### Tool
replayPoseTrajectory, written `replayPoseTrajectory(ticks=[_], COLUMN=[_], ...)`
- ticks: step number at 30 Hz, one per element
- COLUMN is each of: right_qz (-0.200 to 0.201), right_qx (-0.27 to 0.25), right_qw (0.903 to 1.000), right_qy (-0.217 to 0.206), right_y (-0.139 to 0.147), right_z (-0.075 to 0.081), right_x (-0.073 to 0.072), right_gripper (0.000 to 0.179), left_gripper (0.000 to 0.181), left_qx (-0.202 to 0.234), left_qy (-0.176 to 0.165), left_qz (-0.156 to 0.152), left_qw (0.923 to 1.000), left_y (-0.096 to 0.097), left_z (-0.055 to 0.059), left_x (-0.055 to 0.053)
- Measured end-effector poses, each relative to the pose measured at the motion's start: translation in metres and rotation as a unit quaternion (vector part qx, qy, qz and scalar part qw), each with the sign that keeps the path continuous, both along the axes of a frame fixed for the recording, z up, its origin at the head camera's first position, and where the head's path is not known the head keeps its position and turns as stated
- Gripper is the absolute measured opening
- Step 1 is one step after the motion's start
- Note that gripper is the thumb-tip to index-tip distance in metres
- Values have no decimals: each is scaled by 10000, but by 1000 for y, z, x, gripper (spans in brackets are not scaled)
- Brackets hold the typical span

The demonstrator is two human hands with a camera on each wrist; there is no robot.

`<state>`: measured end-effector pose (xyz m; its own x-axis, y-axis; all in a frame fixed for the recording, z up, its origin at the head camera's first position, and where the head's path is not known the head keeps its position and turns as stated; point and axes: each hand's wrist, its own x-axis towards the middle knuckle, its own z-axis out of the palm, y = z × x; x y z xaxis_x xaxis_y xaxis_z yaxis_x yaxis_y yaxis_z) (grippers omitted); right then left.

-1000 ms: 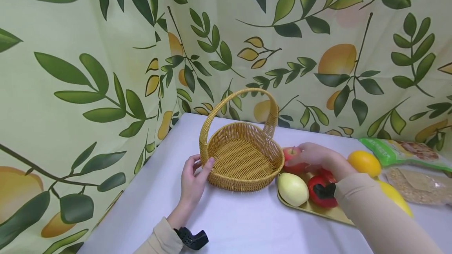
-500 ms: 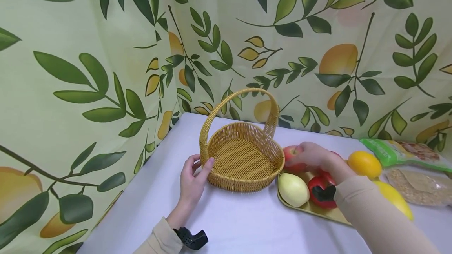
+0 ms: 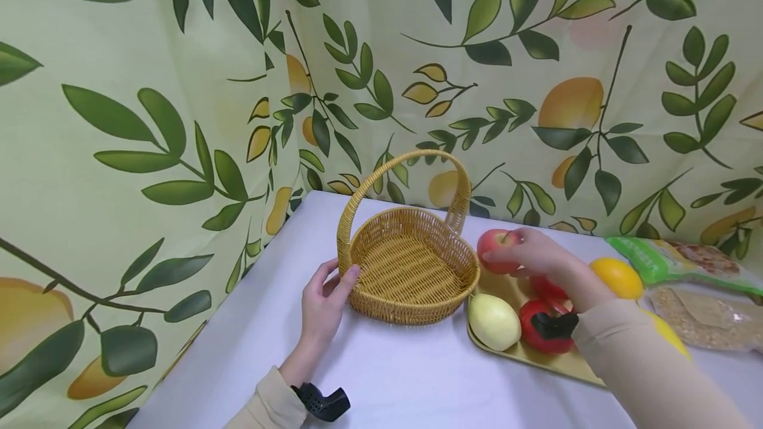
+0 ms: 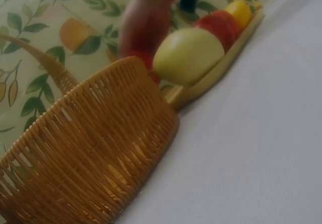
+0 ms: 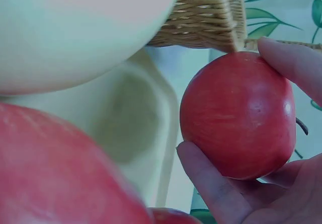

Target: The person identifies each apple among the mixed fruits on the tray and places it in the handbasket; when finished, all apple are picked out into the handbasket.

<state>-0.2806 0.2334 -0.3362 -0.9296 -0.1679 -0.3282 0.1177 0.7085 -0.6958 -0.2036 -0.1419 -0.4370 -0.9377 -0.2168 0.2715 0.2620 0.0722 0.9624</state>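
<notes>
At the left side of the round wicker basket (image 3: 405,313), my left hand (image 3: 324,303) holds the rim, thumb over the edge and fingers behind by the handle. My right hand (image 3: 542,257) grips a red apple (image 3: 496,243), lifted slightly over the far left corner of a gold tray (image 3: 514,288). Thumb and fingers close round the apple (image 5: 239,116) in the right wrist view, its stem pointing right. No fruit lies in the basket. A pale yellow-green fruit (image 3: 493,323) and a red fruit (image 3: 539,343) sit on the tray, with another red fruit (image 3: 547,288) partly hidden under my right hand.
An orange (image 3: 616,277) and a larger yellow fruit (image 3: 666,333), partly covered by my sleeve, are at the tray's right. Beyond them lie a green packet (image 3: 640,260) and a clear bag of grains (image 3: 709,320). The basket's tall handle (image 3: 393,163) arches over its opening.
My right hand has raised the apple a little from the tray, tilting it so its stem leans right. My left hand and the basket stay in place.
</notes>
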Motion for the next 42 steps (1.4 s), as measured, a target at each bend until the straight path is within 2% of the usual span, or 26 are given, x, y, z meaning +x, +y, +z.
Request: replayPoseTrajectory(ticks=[10,15,23,32,42], right_qz=[34,137,266,294,463], right_qx=[-731,-816,-771,-1152,-1465], right_qw=[9973,9966,9967,9928,9880], right_qy=[57,-38,-10,-174,-132], right_y=[1,-3,-13,-23,-41], right_z=[20,28,35,38,32], right_x=[-3,-2,-3,-3,-6], right_gripper=[100,95,93,94,83], left_gripper=[40,38,42,39,37], left_qx=[175,122,6,-187,-228], left_qy=[26,146,-6,164,180], left_qz=[69,96,119,121,202], left_qw=[9998,9998,9999,9996,9994], left_y=[0,0,-1,1,1], left_z=[-1,0,2,0,-2], left_x=[-2,-5,-4,-5,-4])
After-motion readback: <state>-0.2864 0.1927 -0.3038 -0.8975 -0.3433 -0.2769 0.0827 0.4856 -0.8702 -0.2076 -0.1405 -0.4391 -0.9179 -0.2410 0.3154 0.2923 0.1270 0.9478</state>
